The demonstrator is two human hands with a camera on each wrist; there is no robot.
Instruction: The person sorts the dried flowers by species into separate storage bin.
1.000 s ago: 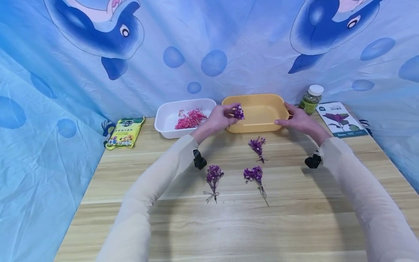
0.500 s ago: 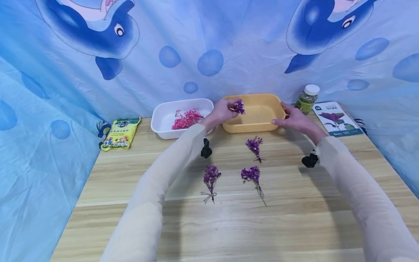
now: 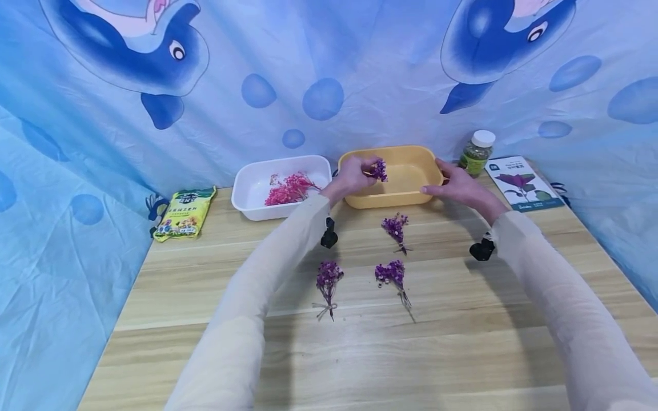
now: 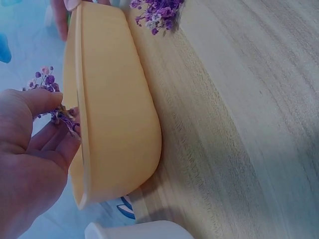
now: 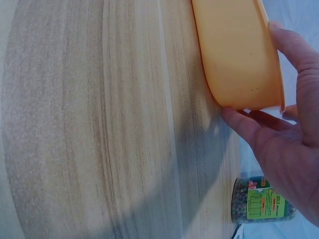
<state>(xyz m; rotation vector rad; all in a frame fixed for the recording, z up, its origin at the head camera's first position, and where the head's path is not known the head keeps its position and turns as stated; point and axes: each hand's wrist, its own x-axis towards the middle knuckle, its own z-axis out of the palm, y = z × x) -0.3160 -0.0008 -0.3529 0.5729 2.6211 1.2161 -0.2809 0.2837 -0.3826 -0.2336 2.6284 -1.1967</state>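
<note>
In the head view my left hand [image 3: 353, 174] pinches a small bunch of purple dried flowers [image 3: 379, 170] over the left part of a yellow plastic basin [image 3: 389, 200]. The left wrist view shows thumb and fingers on the bunch's stems [image 4: 69, 122], just behind the basin's rim. My right hand [image 3: 465, 187] grips the basin's right end, its thumb at the front side. Three more purple bunches lie on the wooden table: one [image 3: 395, 229] just before the basin, one [image 3: 392, 274] nearer me, and one [image 3: 328, 278] to the left, tied with a bow.
Left of the basin stands a white basin [image 3: 245, 200] with pink dried flowers [image 3: 290, 188]. A yellow packet [image 3: 185, 214] lies further left. A white-capped jar [image 3: 476, 155] and a plant booklet [image 3: 524, 184] are to the right. A printed blue curtain [image 3: 360, 68] hangs behind.
My left hand has moved a little to the right, bringing the purple bunch further over the yellow basin. My right hand keeps its grip on the basin's end. The head view has shifted slightly.
</note>
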